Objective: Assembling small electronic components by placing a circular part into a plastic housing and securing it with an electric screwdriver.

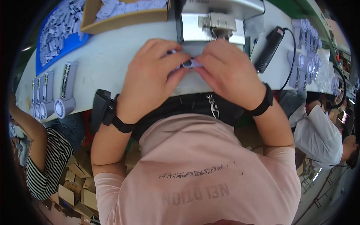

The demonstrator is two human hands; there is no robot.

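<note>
A smooth white tabletop point(108, 52) carries a silver metal machine point(191, 28), a blue plastic tray point(79, 44) heaped with slender lilac parts point(60, 33) and an open brown cardboard box point(127, 23). Just in front of the machine, the left hand point(150, 71) and right hand point(230, 65), fingers curled, grip opposite ends of a small lilac piece point(195, 64) with a dark, rounded spot, its outline partly hidden.

Spread across the white table point(107, 58): blue tray point(82, 42); cardboard box point(125, 24); silver machine point(221, 24); black corded tool point(270, 49); lilac handled devices point(68, 88) near both ends.
</note>
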